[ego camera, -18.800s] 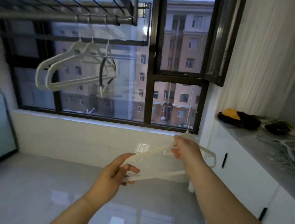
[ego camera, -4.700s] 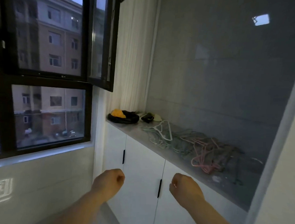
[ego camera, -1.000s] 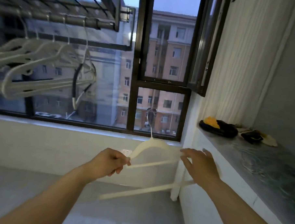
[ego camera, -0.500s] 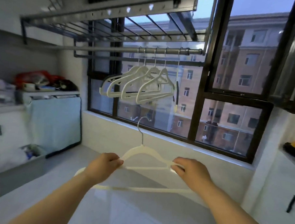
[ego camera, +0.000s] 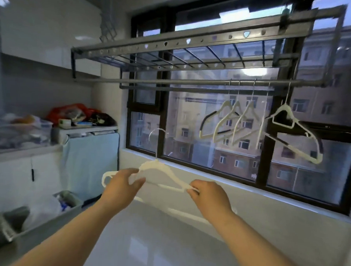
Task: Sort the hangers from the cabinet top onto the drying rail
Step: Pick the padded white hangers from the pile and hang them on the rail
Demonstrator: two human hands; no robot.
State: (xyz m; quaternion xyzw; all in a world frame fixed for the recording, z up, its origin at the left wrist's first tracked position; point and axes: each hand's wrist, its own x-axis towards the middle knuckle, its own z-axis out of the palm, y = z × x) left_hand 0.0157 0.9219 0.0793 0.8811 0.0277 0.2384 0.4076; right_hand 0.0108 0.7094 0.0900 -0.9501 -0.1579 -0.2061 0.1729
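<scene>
I hold a white plastic hanger [ego camera: 164, 173] at chest height, its metal hook pointing up. My left hand [ego camera: 121, 185] grips its left shoulder and my right hand [ego camera: 208, 194] pinches its right end. Above hangs the grey drying rail [ego camera: 173, 81], running left to right in front of the window. Several white hangers [ego camera: 249, 124] hang bunched at the rail's right part. The left stretch of the rail is bare. The cabinet top with the remaining hangers is out of view.
A metal rack frame [ego camera: 174, 50] sits above the rail. At the left stand a covered appliance [ego camera: 91, 161] and a counter with bags and boxes [ego camera: 71, 114]. A grey bin [ego camera: 38, 213] rests on the floor at lower left. The window sill [ego camera: 229, 179] runs behind my hands.
The view has swung left and upward, so the rail and hung hangers now sit higher and to the right. Both hands keep hold of the white hanger, which tilts a little.
</scene>
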